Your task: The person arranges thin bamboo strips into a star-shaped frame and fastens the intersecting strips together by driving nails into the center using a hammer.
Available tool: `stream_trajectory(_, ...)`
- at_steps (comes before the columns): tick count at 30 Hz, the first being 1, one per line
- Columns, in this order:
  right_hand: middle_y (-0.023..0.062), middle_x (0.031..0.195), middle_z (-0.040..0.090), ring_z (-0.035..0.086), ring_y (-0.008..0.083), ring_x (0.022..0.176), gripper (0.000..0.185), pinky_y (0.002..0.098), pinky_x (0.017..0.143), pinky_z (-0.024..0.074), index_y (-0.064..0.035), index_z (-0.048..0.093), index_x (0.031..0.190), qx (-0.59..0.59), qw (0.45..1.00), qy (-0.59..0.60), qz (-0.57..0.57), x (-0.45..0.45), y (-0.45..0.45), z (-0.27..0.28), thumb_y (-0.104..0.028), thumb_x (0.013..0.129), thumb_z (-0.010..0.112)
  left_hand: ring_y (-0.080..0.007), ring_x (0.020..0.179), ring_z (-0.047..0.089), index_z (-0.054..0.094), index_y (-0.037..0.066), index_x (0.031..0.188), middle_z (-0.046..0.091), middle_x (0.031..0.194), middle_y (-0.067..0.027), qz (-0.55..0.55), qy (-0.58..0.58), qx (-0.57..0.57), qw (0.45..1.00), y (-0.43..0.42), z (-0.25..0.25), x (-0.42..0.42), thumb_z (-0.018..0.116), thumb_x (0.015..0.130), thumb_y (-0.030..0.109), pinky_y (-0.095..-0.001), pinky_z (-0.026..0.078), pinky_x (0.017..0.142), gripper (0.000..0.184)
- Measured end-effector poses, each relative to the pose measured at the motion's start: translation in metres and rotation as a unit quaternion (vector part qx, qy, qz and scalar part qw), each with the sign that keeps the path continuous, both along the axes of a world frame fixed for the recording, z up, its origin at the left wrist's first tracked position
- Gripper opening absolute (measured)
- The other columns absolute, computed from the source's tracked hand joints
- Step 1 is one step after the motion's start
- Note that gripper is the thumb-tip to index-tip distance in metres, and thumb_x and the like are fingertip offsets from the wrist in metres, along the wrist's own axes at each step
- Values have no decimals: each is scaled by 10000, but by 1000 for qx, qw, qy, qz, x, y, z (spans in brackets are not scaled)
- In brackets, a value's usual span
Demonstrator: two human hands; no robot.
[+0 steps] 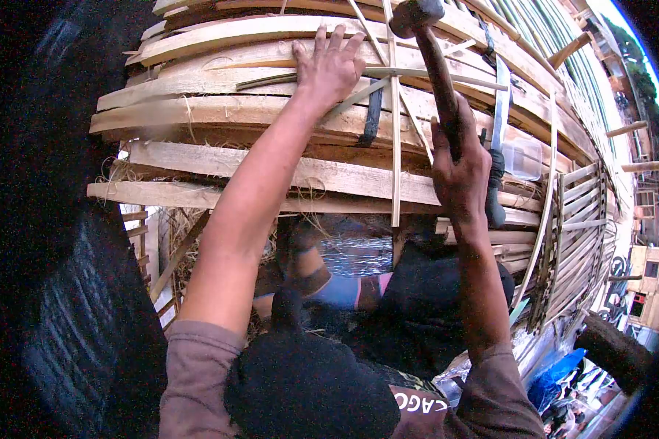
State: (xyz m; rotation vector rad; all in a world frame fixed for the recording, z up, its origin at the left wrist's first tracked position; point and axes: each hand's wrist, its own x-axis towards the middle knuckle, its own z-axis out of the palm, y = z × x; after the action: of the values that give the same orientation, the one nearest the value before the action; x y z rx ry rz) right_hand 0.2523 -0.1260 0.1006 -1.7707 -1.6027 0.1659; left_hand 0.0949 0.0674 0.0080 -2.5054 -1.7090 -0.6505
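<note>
My left hand [329, 69] lies with its fingers spread on the pale wooden slats [220, 55]. Thin split strips [395, 146] cross over the slats beside it, and one greenish strip [267, 80] runs up to the hand's edge. In my right hand [461, 172] is a hammer [439, 73], its dark handle gripped and its head raised at the top of the view. Close to the right hand rests a knife with a long pale blade [501, 106] and a black handle [496, 208]. Black tape [372, 117] is wrapped around one slat between my hands.
A clear plastic container [523, 157] sits on the slats to the right. Woven strips [582, 219] form a panel beyond it. Dark cloth [88, 293] hangs at the left. Blue material [556, 377] and assorted clutter lie at the lower right.
</note>
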Motion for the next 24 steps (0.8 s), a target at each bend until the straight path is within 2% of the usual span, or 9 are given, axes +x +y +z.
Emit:
stream_trajectory(3,289,870,642,646,456,789,506,509,630,482,-109,448,1392,-35,995,-95,-6,9,-7,-30,-149,904,575,-326,1452,191,353,265,1460,266,1558,-72,2,1,-11,1000,0,3,1,375,951,358,-739,177,1064,517)
stream_trajectory(7,285,905,645,637,469,809,522,540,656,471,-130,441,1402,-80,992,-92,-15,11,-6,-23,-149,898,576,-330,1449,199,358,259,1457,269,1556,-73,3,2,-8,1000,-3,1,3,384,948,353,-745,179,1056,518)
stream_trajectory(8,266,978,662,664,421,905,492,450,721,515,-134,445,1404,-65,994,-83,-15,8,-8,-14,-167,935,591,-330,1448,201,356,262,1458,266,1558,-71,0,3,-2,1000,-4,0,3,389,946,355,-746,181,1053,521)
stream_trajectory(11,250,1057,661,656,404,984,475,434,783,524,-135,436,1408,2,999,-45,-2,5,-11,-9,-182,954,571,-332,1446,205,353,268,1458,264,1561,-67,5,1,11,1000,0,-1,2,395,942,360,-749,185,1046,526)
stream_trajectory(13,270,1004,658,659,421,945,491,436,757,522,-141,434,1413,29,998,-61,0,10,-12,-23,-173,944,577,-334,1445,207,353,271,1458,265,1561,-66,5,-3,14,1000,1,-5,3,396,940,361,-750,188,1041,528)
stream_trajectory(15,294,939,646,661,437,893,517,438,724,520,-149,429,1419,-130,984,-117,-22,15,-8,-33,-159,928,589,-336,1445,205,353,271,1458,270,1559,-66,4,-2,12,1000,3,-4,4,395,938,361,-753,189,1037,529)
stream_trajectory(17,311,885,629,658,449,850,538,448,703,515,-160,425,1424,-93,987,-134,-5,14,-7,-32,-148,914,597,-337,1447,200,354,269,1457,273,1558,-62,4,-11,16,1000,5,-3,7,386,938,357,-753,184,1039,528)
stream_trajectory(21,260,1062,658,668,402,961,552,446,756,526,-106,402,1431,-31,998,-60,12,3,-15,-23,-111,916,599,-336,1451,189,355,268,1459,262,1565,-57,5,-11,7,1000,-1,-3,3,373,942,361,-756,179,1044,526)
stream_trajectory(24,281,1028,648,666,424,920,541,467,747,515,-100,405,1426,-26,998,-62,5,10,-19,-43,-113,918,592,-340,1449,190,357,267,1460,266,1561,-60,5,-10,16,1000,3,-7,4,377,941,366,-757,179,1044,528)
